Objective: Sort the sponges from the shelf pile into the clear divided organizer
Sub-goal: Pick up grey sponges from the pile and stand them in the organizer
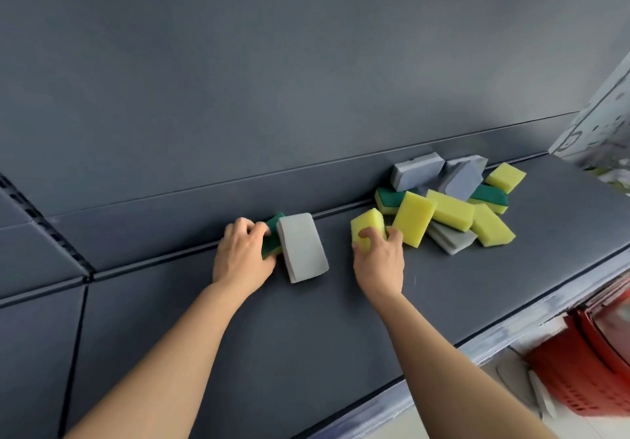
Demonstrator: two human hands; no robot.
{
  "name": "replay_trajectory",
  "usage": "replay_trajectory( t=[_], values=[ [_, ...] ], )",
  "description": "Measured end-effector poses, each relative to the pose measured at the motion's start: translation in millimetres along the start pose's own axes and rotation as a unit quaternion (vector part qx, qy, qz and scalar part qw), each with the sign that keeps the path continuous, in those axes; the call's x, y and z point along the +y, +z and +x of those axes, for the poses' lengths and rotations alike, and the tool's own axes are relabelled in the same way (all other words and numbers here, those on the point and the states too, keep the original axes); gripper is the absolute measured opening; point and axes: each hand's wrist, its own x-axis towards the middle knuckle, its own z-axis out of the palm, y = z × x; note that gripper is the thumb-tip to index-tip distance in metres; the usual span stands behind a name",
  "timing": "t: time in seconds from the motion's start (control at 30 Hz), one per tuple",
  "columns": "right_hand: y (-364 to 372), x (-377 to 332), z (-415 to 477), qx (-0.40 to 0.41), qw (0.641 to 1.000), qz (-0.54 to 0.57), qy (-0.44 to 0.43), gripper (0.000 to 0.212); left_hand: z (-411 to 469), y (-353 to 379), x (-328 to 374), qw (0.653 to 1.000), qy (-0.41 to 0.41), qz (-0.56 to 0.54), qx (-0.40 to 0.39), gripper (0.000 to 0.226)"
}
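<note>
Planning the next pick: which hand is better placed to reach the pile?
Right. The right hand, gripping a yellow sponge, sits at the edge of the pile; the left hand grips a green-faced sponge farther off, beside a grey sponge.

Both bare, the left forearm and right forearm reach forward, backs of the hands up. The right hand sits at the left edge of the sponge pile, fingers and thumb curled round a yellow sponge. The left hand, well left of the pile, grips a green-backed sponge.
</note>
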Motion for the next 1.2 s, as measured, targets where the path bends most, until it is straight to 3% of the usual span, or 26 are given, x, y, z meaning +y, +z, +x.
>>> replay_trajectory(
  t=[0.23, 0.43, 0.6, 0.9, 1.0, 1.2],
  values=[
    [-5, -27, 14, 0.050, 0.990, 0.106, -0.078, 0.063, -6, -9, 2, 0.989, -0.098, -0.101, 0.038, 0.028],
    [-6, -49, 8, 0.032, 0.977, 0.173, -0.117, 0.048, -19, -29, -5, 0.961, -0.172, -0.174, 0.130, 0.029],
    [-2, -73, -7, 0.000, 0.960, 0.209, -0.187, 0.043, -36, -52, -18, 0.912, -0.247, -0.261, 0.197, 0.025],
    [18, -119, -59, -0.132, 0.916, 0.261, -0.274, 0.043, -87, -92, -59, 0.849, -0.326, -0.274, 0.312, 0.018],
    [30, -136, -81, -0.184, 0.901, 0.263, -0.292, 0.052, -112, -106, -77, 0.843, -0.333, -0.267, 0.327, 0.026],
    [49, -176, -142, -0.251, 0.854, 0.268, -0.368, 0.044, -176, -137, -116, 0.840, -0.332, -0.250, 0.349, 0.026]
  ],
)
